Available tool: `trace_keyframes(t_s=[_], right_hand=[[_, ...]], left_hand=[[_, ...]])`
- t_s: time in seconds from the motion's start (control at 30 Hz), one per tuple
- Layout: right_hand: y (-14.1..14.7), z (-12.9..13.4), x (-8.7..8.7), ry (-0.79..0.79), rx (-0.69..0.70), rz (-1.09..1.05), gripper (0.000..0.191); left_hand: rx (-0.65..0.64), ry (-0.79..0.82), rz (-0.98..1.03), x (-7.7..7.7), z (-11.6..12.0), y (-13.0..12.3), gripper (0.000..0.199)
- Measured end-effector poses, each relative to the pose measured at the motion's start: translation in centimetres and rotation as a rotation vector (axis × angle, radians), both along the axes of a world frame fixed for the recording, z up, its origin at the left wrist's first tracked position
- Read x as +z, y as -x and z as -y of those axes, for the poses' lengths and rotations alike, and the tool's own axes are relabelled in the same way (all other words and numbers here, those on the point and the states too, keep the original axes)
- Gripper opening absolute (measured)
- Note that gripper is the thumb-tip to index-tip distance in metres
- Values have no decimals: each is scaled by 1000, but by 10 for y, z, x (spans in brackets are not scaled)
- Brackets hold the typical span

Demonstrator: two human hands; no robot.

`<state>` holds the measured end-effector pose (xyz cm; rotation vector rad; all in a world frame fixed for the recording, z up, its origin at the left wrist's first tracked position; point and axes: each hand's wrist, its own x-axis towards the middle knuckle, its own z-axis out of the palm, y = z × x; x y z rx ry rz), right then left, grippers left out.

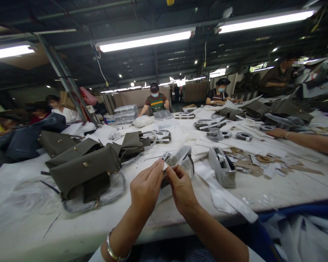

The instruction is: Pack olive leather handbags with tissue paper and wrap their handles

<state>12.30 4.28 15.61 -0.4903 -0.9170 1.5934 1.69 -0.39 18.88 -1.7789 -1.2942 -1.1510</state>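
Note:
My left hand (pixel 147 183) and my right hand (pixel 182 187) meet above the middle of the table, fingers closed. Between their fingertips is a small white piece (pixel 164 166), held from both sides. Just behind and below them lies a grey bag partly wrapped in clear plastic (pixel 190 163); my hands hide part of it. Several olive-grey bags with gold clasps (pixel 84 163) are heaped to the left. Right of my hands stands a grey plastic-wrapped item (pixel 222 169), beside a strip of white wrapping (pixel 232 200).
Scraps of brown card and white paper (pixel 251 162) lie on the right of the white table (pixel 98 233). Another person's hand (pixel 277 133) reaches in from the right. Coiled straps (pixel 243 136) lie farther back. People sit across the table.

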Motion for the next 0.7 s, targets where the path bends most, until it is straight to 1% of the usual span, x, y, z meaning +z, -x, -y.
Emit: trace_keyframes(t_s=[0.07,0.13,0.3,0.4,0.47,0.53,0.6,0.7], right_hand=[[-1,0,2,-4,-12,3,30],[-2,0,3,-23,-29,25,31],[-7,0,4,-81,-43,99,29],[-9,1,3,-89,-54,122,28],[-12,1,2,-84,-69,131,27],[-15,-1,0,-76,-75,141,26],[-18,-4,-2,-75,-42,143,25],[-21,-4,0,-98,51,119,24]], left_hand=[[50,-6,-107,-4,1,-2,34],[107,38,-166,-7,3,-5,40],[211,119,-221,-12,6,-11,46],[234,130,-211,-12,7,-14,44],[191,147,-164,-11,8,-14,43],[95,198,-62,-7,8,-11,41],[-24,304,121,-2,7,-4,36],[-175,514,464,7,2,6,33]])
